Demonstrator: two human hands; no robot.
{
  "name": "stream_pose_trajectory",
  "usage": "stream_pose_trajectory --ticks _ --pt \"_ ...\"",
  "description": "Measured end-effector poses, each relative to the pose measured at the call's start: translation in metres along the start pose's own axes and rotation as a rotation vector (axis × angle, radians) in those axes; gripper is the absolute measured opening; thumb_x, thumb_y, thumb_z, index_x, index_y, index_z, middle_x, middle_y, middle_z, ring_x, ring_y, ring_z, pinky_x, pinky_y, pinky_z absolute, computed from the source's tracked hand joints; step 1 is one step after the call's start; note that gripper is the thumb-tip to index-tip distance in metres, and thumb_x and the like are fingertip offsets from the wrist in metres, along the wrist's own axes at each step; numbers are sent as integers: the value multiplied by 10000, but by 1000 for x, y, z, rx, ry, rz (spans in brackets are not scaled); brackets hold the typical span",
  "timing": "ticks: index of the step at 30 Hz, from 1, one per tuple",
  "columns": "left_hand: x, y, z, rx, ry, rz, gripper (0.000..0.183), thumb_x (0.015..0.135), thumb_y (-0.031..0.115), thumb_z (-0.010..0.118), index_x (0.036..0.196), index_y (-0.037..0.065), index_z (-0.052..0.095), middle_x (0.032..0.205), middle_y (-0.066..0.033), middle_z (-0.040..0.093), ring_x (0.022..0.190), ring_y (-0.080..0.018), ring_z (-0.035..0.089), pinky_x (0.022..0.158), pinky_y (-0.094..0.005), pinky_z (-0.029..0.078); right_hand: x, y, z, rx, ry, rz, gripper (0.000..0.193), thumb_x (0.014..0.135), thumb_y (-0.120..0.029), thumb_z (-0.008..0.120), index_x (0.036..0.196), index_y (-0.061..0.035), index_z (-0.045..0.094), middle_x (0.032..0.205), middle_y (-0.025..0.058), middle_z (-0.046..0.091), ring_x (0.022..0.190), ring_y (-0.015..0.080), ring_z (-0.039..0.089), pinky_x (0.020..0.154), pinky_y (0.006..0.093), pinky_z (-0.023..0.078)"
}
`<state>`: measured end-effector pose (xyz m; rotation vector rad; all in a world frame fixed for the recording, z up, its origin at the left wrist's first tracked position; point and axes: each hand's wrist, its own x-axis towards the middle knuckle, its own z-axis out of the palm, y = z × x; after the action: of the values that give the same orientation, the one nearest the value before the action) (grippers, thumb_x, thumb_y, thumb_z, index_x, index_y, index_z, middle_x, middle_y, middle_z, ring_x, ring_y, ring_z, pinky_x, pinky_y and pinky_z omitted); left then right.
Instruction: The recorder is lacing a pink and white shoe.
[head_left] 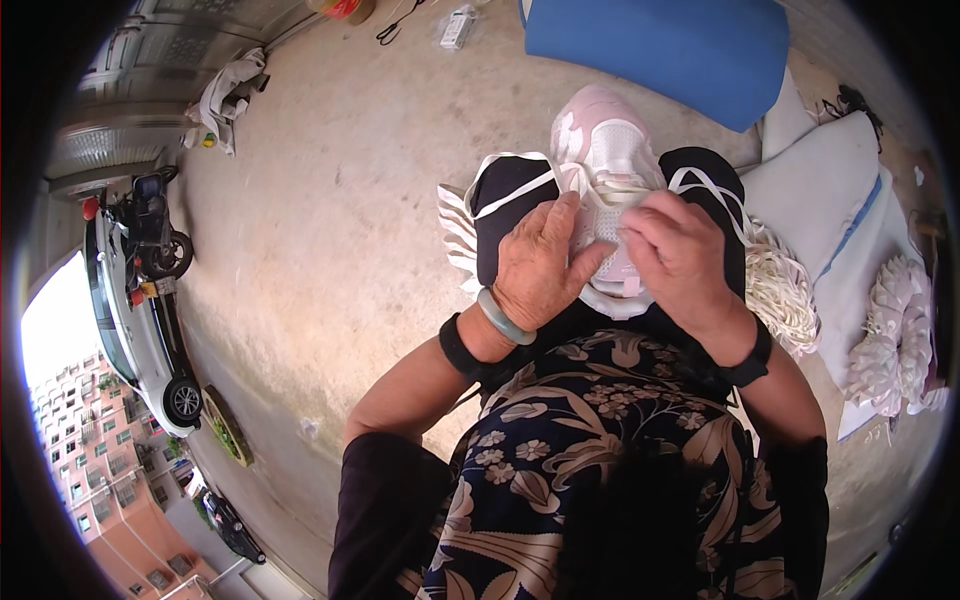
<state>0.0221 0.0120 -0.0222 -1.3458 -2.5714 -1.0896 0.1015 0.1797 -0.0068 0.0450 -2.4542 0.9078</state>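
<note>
A pink and white sneaker (595, 122) rests in my lap between my dark-clad knees, toe pointing away. My left hand (540, 255) grips its left side by the eyelets, fingers on the upper and thumb stretched toward the tongue. Over the right eyelet edge, my right hand (678, 250) is closed, thumb and fingertips together; what they pinch is hidden. A white shoelace (515, 197) crosses the shoe and loops over my left knee. Another length of white lace (712, 183) lies over my right knee.
Bundled white laces (782, 290) hang beside my right thigh, and more white strips (458, 232) beside the left. Pinkish-white shoe pieces (890, 335) are heaped on white sheeting (815, 190) at right. A blue roll (655, 55) lies ahead. Scissors (398, 25) are on the floor.
</note>
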Motion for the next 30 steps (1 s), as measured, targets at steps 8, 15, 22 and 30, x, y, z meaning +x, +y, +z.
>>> stream_pose_trajectory --ticks 8,15,22,30 --pt "-3 -2 -1 -51 15 -148 369 803 154 654 1112 -26 563 845 -148 629 697 -265 643 633 -305 513 14 -3 22 -168 -120 -42 114 688 -122 666 726 -76 568 753 59 534 668 259 576 619 379 428" --pt "-2 -9 2 -141 85 -125 251 825 71 595 1051 -39 601 851 -171 636 719 -287 643 655 -309 512 17 -6 31 -226 -129 -44 150 681 -158 685 733 -74 572 766 61 547 666 258 585 634 385 434" --pt "-1 -10 7 -165 70 -66 269 796 25 567 1056 -37 595 857 -174 618 747 -323 621 658 -354 508 24 -3 25 -254 -258 -139 47 703 -84 600 736 -74 568 756 59 538 681 234 583 663 350 415" --pt "-5 -6 3 -27 44 -53 332 756 59 584 1081 -8 584 873 -157 592 781 -335 598 657 -400 506 -46 21 -72 -221 -256 -137 106 693 -21 617 764 -83 567 722 54 498 661 216 519 653 350 379"
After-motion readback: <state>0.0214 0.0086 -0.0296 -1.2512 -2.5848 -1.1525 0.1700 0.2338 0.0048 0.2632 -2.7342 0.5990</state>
